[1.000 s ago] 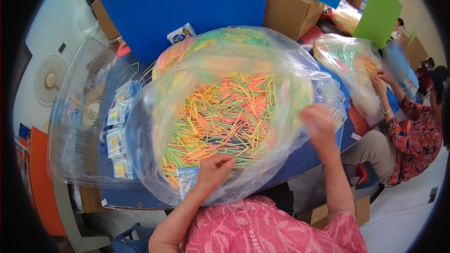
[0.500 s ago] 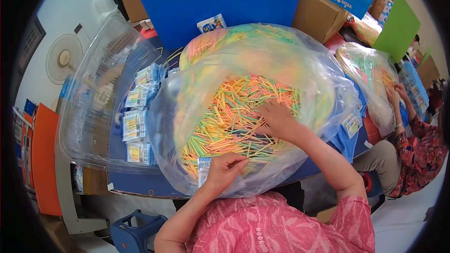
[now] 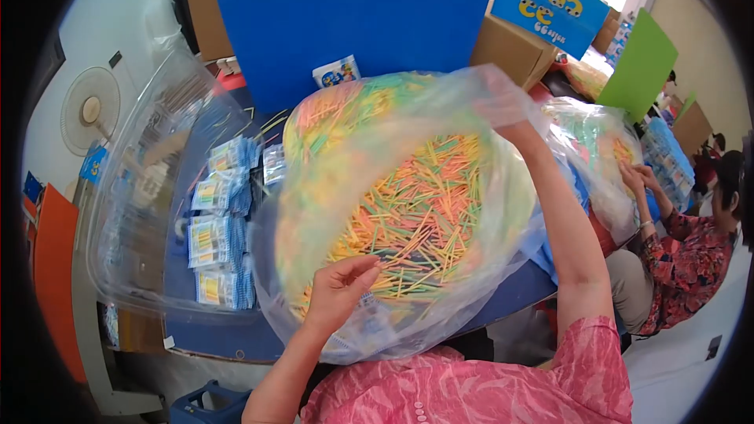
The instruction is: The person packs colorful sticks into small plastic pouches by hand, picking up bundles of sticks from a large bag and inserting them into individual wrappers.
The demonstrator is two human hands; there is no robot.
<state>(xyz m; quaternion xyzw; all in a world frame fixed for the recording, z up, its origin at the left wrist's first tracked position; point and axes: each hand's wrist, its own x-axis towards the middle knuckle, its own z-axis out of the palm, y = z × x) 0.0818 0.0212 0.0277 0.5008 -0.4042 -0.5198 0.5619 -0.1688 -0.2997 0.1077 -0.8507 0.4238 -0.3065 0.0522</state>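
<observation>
A large clear plastic bag (image 3: pixel 314 212) full of thin, colourful sticks (image 3: pixel 416 212) lies open in front of me. My left hand (image 3: pixel 339 290) hovers over the bag's near left part, thumb and fingertips pinched together. Anything between those fingertips is too small to name. Just below this hand, a blue-and-white packet (image 3: pixel 367 316) shows dimly by the film. At the bag's far right side, my right hand (image 3: pixel 506 106) is raised against the film, which covers its fingers and blurs them. The film stands up high around that hand.
Left of the bag, a clear plastic tub (image 3: pixel 106 267) holds stacked blue-and-white packets (image 3: pixel 212 243). A blue panel (image 3: pixel 353 8) stands behind, with a small packet (image 3: pixel 336 72) before it. At right, a co-worker (image 3: pixel 683 267) handles another bag of sticks (image 3: pixel 593 133).
My right hand has moved from among the sticks up and away to the bag's far right side, and the film there has risen. My left hand stays pinched, slightly further left.
</observation>
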